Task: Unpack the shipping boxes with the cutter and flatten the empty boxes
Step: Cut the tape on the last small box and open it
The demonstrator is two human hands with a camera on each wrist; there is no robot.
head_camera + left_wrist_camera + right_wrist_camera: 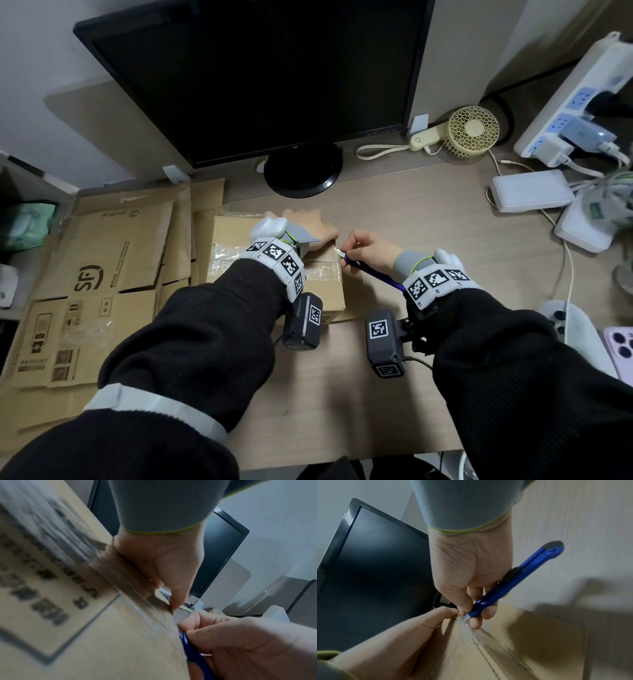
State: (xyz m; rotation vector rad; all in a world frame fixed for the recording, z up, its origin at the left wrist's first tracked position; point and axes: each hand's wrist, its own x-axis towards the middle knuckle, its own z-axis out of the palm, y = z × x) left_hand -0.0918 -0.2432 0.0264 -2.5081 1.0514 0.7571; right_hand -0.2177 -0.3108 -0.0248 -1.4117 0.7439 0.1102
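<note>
Here my right hand (471, 566) pinches the blue cutter (513, 580), its blade tip on the taped seam at the right edge of the sealed box (325, 291). My left hand (308, 226) lies flat on the box top, its fingertips (447, 613) just beside the blade. A slip could nick them. Flattened boxes (102, 274) lie left, on the desk (428, 222).

Straight ahead of me, top centre of the head view, a dark monitor (253, 78) stands on its round black base (303, 170). To its right lies a cream handheld fan (471, 132). At the upper right edge a white power strip (579, 99) holds several plugs. Below it sit a white power bank (531, 190) with cables, and at the lower right edge a purple phone (620, 346).
</note>
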